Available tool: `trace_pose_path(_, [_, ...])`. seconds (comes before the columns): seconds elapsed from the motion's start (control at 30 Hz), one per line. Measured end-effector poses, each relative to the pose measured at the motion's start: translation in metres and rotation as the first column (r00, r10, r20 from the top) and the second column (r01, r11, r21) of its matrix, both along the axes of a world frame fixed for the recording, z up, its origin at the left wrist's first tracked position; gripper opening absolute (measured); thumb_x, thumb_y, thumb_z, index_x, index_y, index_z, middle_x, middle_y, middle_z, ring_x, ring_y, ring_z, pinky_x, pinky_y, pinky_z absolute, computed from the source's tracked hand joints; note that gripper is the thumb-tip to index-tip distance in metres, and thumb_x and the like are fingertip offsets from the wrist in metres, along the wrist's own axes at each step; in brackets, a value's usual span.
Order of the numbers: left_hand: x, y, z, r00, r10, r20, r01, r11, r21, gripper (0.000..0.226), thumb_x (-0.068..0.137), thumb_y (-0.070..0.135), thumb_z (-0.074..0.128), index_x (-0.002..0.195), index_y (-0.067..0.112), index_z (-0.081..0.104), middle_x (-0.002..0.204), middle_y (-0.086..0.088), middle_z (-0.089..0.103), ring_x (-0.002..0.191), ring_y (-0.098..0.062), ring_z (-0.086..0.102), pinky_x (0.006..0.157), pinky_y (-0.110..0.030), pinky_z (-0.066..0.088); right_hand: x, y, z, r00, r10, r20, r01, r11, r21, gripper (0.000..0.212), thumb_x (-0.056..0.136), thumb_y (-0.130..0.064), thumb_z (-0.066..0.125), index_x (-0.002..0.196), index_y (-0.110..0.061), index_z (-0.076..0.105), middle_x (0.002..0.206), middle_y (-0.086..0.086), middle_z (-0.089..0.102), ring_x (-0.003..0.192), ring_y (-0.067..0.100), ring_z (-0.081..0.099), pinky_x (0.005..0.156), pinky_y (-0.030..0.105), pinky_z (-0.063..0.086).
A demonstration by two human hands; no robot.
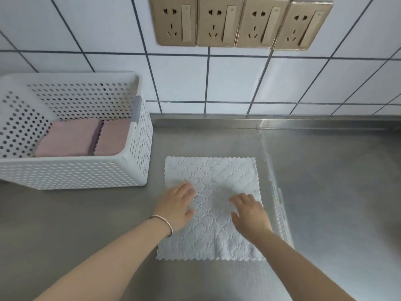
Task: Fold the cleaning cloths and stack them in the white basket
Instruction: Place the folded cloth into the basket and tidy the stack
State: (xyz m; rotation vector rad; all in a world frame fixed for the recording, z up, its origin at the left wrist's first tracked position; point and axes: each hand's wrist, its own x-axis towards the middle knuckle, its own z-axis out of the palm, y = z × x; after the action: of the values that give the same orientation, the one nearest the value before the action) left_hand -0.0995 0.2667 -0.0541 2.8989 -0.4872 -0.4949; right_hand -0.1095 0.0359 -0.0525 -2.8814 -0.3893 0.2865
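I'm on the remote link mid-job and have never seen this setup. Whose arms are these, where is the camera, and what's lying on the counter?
There is no machine here: a person works with bare hands. The single picture comes from a camera worn on the person's head, looking forward and down. The left hand and right hand lie flat on a white cloth, spread unfolded on the steel counter. Neither hand has a grip on anything; the fingers just press the cloth. To the left stands the white basket, with pink folded cloths already inside. On the tiled wall behind are four sockets.
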Motion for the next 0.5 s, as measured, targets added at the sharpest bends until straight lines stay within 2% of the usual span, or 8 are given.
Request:
trace_pose_path(0.07, [-0.023, -0.004, -0.003, 0.995, -0.072, -0.073, 0.078, 0.993, 0.084, 0.066, 0.091, 0.05, 0.034, 0.146, 0.019, 0.018, 0.156, 0.002, 0.0, 0.145, -0.023, -0.002, 0.117, -0.04, 0.002, -0.026, 0.005, -0.008, 0.991, 0.106, 0.087, -0.104, 0.994, -0.024, 0.042, 0.063, -0.027, 0.079, 0.103, -0.023, 0.067, 0.103, -0.004, 0.065, 0.091, 0.019, 0.064, 0.071, 0.031, 0.056])
trace_pose_path(0.1, [-0.036, -0.005, -0.007, 0.992, -0.11, -0.059, 0.115, 0.989, 0.095, 0.07, 0.088, 0.054, 0.039, 0.145, 0.018, 0.02, 0.157, 0.001, 0.003, 0.145, -0.022, 0.001, 0.118, -0.042, 0.007, -0.039, 0.006, -0.012, 0.983, 0.144, 0.115, -0.143, 0.99, -0.021, 0.045, 0.055, -0.03, 0.083, 0.097, -0.024, 0.069, 0.099, -0.004, 0.067, 0.087, 0.018, 0.066, 0.066, 0.029, 0.057])
trace_pose_path(0.13, [-0.047, -0.006, -0.011, 0.987, -0.161, -0.012, 0.161, 0.981, 0.104, 0.073, 0.081, 0.059, 0.042, 0.14, 0.017, 0.029, 0.155, -0.003, 0.019, 0.144, -0.023, 0.015, 0.115, -0.043, 0.023, -0.049, 0.008, -0.015, 0.977, 0.176, 0.117, -0.177, 0.984, -0.004, 0.045, 0.053, -0.033, 0.082, 0.095, -0.025, 0.069, 0.1, -0.004, 0.068, 0.088, 0.018, 0.066, 0.067, 0.028, 0.056])
trace_pose_path(0.17, [-0.058, -0.007, -0.013, 0.984, -0.18, -0.006, 0.179, 0.977, 0.116, 0.076, 0.071, 0.065, 0.042, 0.131, 0.019, 0.039, 0.146, -0.005, 0.04, 0.136, -0.024, 0.034, 0.105, -0.042, 0.04, -0.06, 0.01, -0.017, 0.97, 0.209, 0.124, -0.212, 0.977, 0.01, 0.041, 0.057, -0.034, 0.078, 0.096, -0.025, 0.069, 0.104, -0.004, 0.068, 0.093, 0.018, 0.066, 0.071, 0.028, 0.056])
trace_pose_path(0.2, [-0.067, -0.006, -0.016, 0.984, -0.176, 0.016, 0.173, 0.978, 0.118, 0.077, 0.063, 0.069, 0.04, 0.123, 0.021, 0.045, 0.135, -0.004, 0.054, 0.126, -0.022, 0.048, 0.094, -0.039, 0.05, -0.07, 0.012, -0.018, 0.962, 0.245, 0.124, -0.249, 0.968, 0.014, 0.037, 0.063, -0.036, 0.069, 0.098, -0.025, 0.069, 0.109, -0.003, 0.068, 0.099, 0.018, 0.065, 0.076, 0.028, 0.055])
trace_pose_path(0.3, [-0.085, -0.002, -0.02, 0.978, -0.205, 0.027, 0.203, 0.976, 0.081, 0.078, 0.056, 0.071, 0.038, 0.115, 0.022, 0.052, 0.127, -0.001, 0.059, 0.117, -0.02, 0.057, 0.087, -0.036, 0.053, -0.09, 0.014, -0.023, 0.948, 0.303, 0.097, -0.301, 0.953, -0.032, 0.048, 0.068, -0.04, 0.05, 0.105, -0.02, 0.071, 0.118, 0.001, 0.066, 0.108, 0.019, 0.063, 0.087, 0.034, 0.053])
trace_pose_path(0.4, [-0.099, 0.003, -0.021, 0.968, -0.24, 0.078, 0.234, 0.969, 0.074, 0.076, 0.055, 0.063, 0.042, 0.112, 0.018, 0.063, 0.125, -0.001, 0.061, 0.115, -0.018, 0.058, 0.087, -0.031, 0.053, -0.102, 0.009, -0.021, 0.947, 0.314, 0.069, -0.312, 0.949, -0.04, 0.055, 0.054, -0.038, 0.07, 0.104, -0.015, 0.073, 0.116, 0.004, 0.067, 0.107, 0.02, 0.064, 0.084, 0.034, 0.055])
trace_pose_path(0.5, [-0.109, 0.009, -0.018, 0.978, -0.198, 0.066, 0.196, 0.98, 0.037, 0.071, 0.045, 0.052, 0.062, 0.104, 0.014, 0.072, 0.12, -0.002, 0.065, 0.111, -0.016, 0.062, 0.082, -0.024, 0.055, -0.107, 0.003, -0.019, 0.96, 0.266, 0.092, -0.262, 0.964, -0.054, 0.064, 0.038, -0.018, 0.087, 0.1, -0.011, 0.074, 0.111, 0.006, 0.07, 0.1, 0.021, 0.068, 0.077, 0.031, 0.057])
